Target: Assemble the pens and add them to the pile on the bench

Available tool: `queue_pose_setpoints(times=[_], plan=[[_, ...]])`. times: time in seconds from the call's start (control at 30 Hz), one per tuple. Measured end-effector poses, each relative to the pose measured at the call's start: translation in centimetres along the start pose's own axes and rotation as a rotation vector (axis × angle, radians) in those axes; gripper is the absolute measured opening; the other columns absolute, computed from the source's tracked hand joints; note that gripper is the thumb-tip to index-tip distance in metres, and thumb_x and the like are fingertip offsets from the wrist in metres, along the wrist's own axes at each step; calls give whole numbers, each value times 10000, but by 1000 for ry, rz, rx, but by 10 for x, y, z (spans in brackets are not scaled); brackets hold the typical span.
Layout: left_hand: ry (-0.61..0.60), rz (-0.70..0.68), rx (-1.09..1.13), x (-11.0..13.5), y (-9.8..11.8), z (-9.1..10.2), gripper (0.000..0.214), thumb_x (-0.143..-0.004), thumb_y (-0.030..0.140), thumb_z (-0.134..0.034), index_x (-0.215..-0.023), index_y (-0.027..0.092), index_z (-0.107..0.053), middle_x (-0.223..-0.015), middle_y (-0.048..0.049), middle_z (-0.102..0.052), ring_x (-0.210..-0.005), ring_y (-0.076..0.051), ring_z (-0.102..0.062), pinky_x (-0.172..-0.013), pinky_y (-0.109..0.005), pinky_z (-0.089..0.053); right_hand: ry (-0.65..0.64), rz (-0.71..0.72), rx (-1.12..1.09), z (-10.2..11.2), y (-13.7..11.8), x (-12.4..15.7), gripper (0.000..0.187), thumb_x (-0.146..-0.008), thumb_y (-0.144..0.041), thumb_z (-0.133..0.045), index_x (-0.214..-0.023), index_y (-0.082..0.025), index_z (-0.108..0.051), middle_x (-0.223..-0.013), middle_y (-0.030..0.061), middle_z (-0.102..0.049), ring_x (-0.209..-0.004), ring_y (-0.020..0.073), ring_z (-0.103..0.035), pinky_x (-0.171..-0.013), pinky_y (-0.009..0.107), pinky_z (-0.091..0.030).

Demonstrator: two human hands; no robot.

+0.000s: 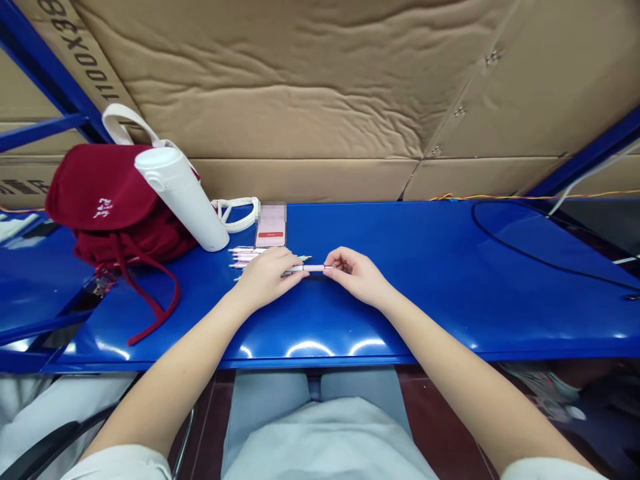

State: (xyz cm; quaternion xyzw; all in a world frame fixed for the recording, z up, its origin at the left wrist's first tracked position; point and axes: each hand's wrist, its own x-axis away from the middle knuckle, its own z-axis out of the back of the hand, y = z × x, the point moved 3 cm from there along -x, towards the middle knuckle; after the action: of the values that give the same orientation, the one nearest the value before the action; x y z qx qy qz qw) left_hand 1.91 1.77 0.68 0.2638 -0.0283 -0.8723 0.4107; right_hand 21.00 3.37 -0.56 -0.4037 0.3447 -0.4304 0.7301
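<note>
Between my two hands a slim pink and white pen (pixel 314 268) is held level, just above the blue table. The fingers of my left hand (pixel 273 273) are closed around its white end. My right hand (pixel 355 272) pinches the other end, near a dark tip, between thumb and fingers. Several pink and white pens (pixel 243 255) lie beside and partly behind my left hand, which hides some of them. A phone (pixel 271 230) with a lit screen and a red button lies just beyond my left hand.
A dark red bag (pixel 115 193) sits at the left, with a white bottle (pixel 183 200) leaning against it and a white strap (pixel 240 212) nearby. A black cable (pixel 530 259) crosses the right of the blue table (pixel 425 300). Cardboard (pixel 300 87) walls the back.
</note>
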Motion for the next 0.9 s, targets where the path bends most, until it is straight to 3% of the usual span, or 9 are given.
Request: queue_pose_setpoints(times=[0.17,0.33,0.47,0.53,0.7,0.9], plan=[[11,29,6,0,-1,3,251,-890,361,-501,-884,180,-675,-865,-56,-685,-822,-188,-611,-734,-296,-472,84,131,-17,7,-2,1,65,-742,-243,-610,-749,-200,-563,-760,-9,-546,-672,125,-506,-646,277,-421],[73,112,-4,1,-2,8,284,-891,384,-477,-924,178,-670,-909,-65,-688,-836,-189,-623,-736,-291,-479,165,25,-236,16,2,-2,167,-672,-271,-686,-771,-202,-571,-744,-15,-564,-664,127,-523,-640,278,-437],[24,126,-52,1,-2,7,347,-876,467,-485,-921,178,-672,-894,-70,-678,-845,-207,-618,-734,-302,-478,171,-22,-390,17,5,-3,196,-651,-264,-703,-785,-200,-577,-716,-22,-567,-641,119,-539,-627,273,-446],[-1,119,-85,1,-3,6,360,-891,462,-459,-896,177,-678,-876,-73,-674,-846,-210,-615,-743,-306,-475,179,3,-349,17,3,-2,173,-664,-262,-690,-783,-201,-579,-714,-20,-571,-637,121,-539,-626,277,-450],[3,112,-101,2,-6,8,348,-889,449,-467,-878,175,-681,-863,-74,-667,-842,-208,-609,-758,-311,-471,227,187,31,20,-8,3,60,-710,-230,-641,-748,-203,-603,-771,7,-601,-690,145,-546,-665,299,-454],[28,107,27,2,-9,9,320,-886,425,-475,-893,171,-669,-871,-74,-659,-836,-203,-598,-754,-316,-470,312,92,-243,35,0,2,140,-712,-294,-669,-747,-204,-567,-687,-15,-554,-613,124,-523,-597,279,-445]])
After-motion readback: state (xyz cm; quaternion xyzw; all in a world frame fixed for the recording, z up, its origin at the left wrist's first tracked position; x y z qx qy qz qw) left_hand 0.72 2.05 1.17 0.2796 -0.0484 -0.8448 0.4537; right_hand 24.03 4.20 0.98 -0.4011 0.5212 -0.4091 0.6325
